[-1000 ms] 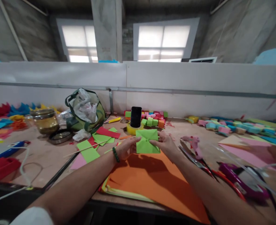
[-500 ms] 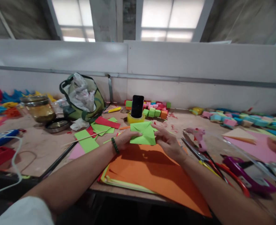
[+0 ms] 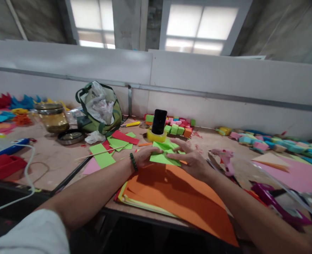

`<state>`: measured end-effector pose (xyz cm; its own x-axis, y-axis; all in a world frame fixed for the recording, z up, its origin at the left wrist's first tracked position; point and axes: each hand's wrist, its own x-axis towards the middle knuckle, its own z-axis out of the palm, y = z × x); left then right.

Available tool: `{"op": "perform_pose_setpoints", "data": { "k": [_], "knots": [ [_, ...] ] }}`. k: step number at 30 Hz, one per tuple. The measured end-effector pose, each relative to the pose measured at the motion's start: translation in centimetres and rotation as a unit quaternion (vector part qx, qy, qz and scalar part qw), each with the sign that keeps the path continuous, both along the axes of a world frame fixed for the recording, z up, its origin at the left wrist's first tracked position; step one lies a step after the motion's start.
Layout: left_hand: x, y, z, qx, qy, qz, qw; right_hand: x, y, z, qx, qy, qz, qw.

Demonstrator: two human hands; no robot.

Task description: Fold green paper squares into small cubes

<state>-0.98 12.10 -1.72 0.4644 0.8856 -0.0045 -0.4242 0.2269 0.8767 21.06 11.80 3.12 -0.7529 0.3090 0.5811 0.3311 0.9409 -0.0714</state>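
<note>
A green folded paper [image 3: 164,159] is held between my two hands, above a stack of orange paper [image 3: 172,190]. My left hand [image 3: 145,157] pinches its left edge, the thumb lying on top. My right hand [image 3: 191,160] grips the right side, with its fingers reaching over the folds. Flaps of the paper stand raised in the middle. Just behind it, a black phone [image 3: 159,121] leans upright in a roll of yellow tape [image 3: 156,136]. Green paper strips [image 3: 103,157] and a thin wooden stick [image 3: 107,151] lie left of my left hand.
Right of my arm are a pink glue gun [image 3: 225,158] and a purple tool [image 3: 277,204]. A camouflage bag [image 3: 113,116], a glass jar [image 3: 52,118] and a yellow cutter [image 3: 133,124] stand or lie at the back left. Folded paper cubes [image 3: 177,129] line the back.
The green paper has gone from nearly flat to having raised flaps. My right hand has moved in over it, fingers now on the folds. The view has shifted slightly left.
</note>
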Motion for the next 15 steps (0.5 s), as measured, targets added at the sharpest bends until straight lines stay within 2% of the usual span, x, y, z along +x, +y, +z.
{"op": "perform_pose_setpoints", "data": {
  "k": [4, 8, 12, 15],
  "knots": [
    [0.3, 0.0, -0.1, -0.032, -0.029, -0.015, 0.999, 0.1, 0.2, -0.6, 0.033, 0.06, -0.015, 0.998],
    [0.4, -0.5, 0.2, -0.049, -0.057, -0.023, 0.997, 0.2, -0.1, -1.1, 0.054, 0.031, 0.009, 0.998],
    [-0.1, -1.1, 1.0, -0.033, -0.126, -0.039, 0.991, 0.3, -0.5, -1.3, 0.108, -0.001, -0.022, 0.994],
    [-0.4, -1.2, 1.4, -0.028, -0.144, -0.053, 0.988, 0.3, -0.5, -1.4, 0.108, -0.009, -0.034, 0.993]
  ]
}}
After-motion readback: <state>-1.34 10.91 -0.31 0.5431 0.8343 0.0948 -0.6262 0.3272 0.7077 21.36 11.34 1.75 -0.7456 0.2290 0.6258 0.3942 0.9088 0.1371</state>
